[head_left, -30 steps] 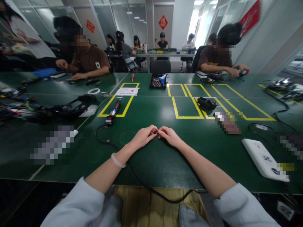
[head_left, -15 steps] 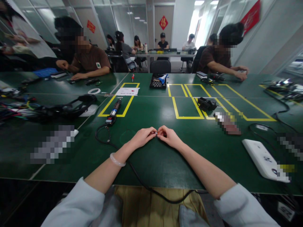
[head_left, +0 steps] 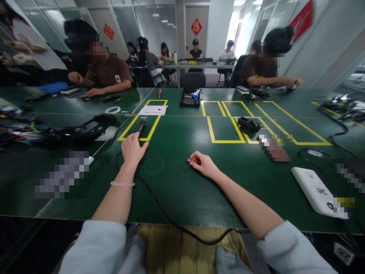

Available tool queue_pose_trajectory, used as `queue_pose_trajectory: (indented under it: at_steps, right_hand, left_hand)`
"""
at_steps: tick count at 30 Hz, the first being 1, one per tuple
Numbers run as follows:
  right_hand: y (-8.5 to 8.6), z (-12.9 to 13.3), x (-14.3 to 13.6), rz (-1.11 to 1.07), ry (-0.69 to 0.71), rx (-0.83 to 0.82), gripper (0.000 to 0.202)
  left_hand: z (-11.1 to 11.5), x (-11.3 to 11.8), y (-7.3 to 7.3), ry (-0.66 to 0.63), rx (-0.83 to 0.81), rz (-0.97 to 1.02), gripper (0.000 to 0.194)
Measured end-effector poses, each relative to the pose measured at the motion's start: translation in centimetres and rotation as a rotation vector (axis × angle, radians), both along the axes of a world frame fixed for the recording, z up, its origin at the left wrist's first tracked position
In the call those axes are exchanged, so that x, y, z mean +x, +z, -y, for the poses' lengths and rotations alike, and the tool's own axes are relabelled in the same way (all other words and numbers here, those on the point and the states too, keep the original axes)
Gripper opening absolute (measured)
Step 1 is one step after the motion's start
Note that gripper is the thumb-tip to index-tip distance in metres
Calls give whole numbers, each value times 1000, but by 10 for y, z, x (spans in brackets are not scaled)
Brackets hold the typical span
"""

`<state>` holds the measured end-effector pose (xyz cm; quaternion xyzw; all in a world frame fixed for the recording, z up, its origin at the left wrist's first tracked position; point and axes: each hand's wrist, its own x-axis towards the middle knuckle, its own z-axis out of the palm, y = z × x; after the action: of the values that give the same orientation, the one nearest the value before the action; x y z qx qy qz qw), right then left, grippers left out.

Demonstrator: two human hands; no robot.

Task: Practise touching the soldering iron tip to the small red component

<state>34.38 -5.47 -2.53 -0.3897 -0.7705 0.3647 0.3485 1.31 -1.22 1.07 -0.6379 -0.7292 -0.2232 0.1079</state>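
Observation:
My left hand (head_left: 133, 149) is over the lower end of a corded electric screwdriver (head_left: 141, 125) that lies inside a yellow-taped frame. Its thumb is spread away from the fingers, and the hand hides most of the tool's handle; whether it touches the tool I cannot tell. Near the middle of the green table (head_left: 182, 198), my right hand (head_left: 201, 163) pinches a small red part (head_left: 188, 161) between thumb and forefinger. That part is too small to name more exactly. The screwdriver's black cable (head_left: 159, 205) runs under my left forearm and off the table's front edge.
A black tray (head_left: 190, 99) with a blue-and-white thing stands at the back. A red-handled screwdriver (head_left: 159, 93) lies left of it. To the right are a black bracket-like part (head_left: 248, 125) and a white power bank (head_left: 316, 192). Two co-workers sit across the table.
My left hand has left the small part at my right hand and moved left and forward over the electric screwdriver. My right hand stays in place with the part.

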Motion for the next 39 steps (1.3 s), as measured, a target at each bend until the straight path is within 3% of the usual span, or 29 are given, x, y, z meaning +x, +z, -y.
queue_pose_trajectory:
  at_steps: [2, 4, 9, 15, 21, 26, 39]
  right_hand:
    - [0, 0, 0, 6, 3, 2, 12]
    - [0, 0, 0, 10, 4, 5, 11]
    - [-1, 0, 1, 36, -27, 78, 10]
    - [-1, -2, 1, 35, -39, 73, 10]
    - [-3, -3, 0, 1, -13, 66, 13]
    - [-3, -3, 0, -5, -16, 111, 7]
    - [0, -1, 1, 102, -48, 231, 2]
  left_hand:
    - [-2, -25, -3, 164, -72, 27, 78]
    - [-3, -43, -6, 212, -185, 59, 83]
    - [-9, -58, -11, 116, -340, 37, 60]
    - [-12, -50, -11, 112, -335, 26, 57]
    - [-8, -20, -12, 105, -275, -10, 57]
    - [1, 16, -13, 27, -245, -29, 57]
    - [37, 113, -17, -565, -197, 46, 58]
